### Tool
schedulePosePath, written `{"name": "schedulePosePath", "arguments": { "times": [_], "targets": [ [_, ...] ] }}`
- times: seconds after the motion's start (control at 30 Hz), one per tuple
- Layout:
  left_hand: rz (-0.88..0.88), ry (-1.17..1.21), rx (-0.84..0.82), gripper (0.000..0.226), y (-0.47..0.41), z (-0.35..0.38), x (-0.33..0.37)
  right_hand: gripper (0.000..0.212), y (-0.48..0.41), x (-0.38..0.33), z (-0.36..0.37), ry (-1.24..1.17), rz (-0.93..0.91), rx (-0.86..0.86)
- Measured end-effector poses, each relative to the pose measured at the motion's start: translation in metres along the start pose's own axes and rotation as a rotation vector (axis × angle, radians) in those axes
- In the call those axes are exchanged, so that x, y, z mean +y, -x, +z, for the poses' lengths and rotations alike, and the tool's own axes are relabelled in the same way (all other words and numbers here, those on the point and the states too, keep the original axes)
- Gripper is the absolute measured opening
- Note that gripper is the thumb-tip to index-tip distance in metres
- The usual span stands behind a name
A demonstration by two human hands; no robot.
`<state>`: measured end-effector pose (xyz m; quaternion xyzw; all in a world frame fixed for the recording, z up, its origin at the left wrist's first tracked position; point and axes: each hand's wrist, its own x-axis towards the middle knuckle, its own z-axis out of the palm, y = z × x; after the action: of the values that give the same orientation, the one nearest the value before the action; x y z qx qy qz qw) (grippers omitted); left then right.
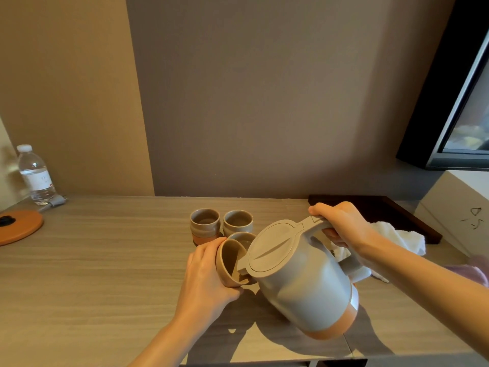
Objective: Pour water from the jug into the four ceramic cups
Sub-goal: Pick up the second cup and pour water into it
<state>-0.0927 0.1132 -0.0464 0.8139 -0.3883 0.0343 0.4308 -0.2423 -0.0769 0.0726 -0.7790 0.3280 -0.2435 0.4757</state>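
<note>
My right hand (344, 225) grips the handle of the grey jug (301, 287), which has an orange base and a closed lid and is tilted left, off the table. Its spout reaches into a tan ceramic cup (229, 260) that my left hand (206, 279) holds tilted toward the jug. Just behind it, a third cup (242, 238) is partly hidden by the jug. Two more cups stand upright at the back, one with an orange base (205, 225) and a grey one (238, 222).
A water bottle (35, 174) and an orange round pad (18, 226) sit at the table's far left. A white cloth (399, 238) lies by a dark tray (383, 210) at the right, beside a white box (457, 210). The table's front edge (238, 362) is near.
</note>
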Motion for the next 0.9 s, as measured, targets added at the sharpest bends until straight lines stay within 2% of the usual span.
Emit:
{"name": "schedulePosePath", "arguments": {
  "times": [0.57,0.9],
  "targets": [
    [-0.032,0.013,0.004,0.098,0.0004,0.0018,-0.0067,0.052,-0.0009,-0.0049,0.0048,0.021,-0.044,-0.016],
    [-0.059,0.010,0.026,0.097,0.0009,0.0061,-0.0094,0.047,-0.0018,-0.0052,0.0055,0.041,-0.029,-0.011]
  ]
}}
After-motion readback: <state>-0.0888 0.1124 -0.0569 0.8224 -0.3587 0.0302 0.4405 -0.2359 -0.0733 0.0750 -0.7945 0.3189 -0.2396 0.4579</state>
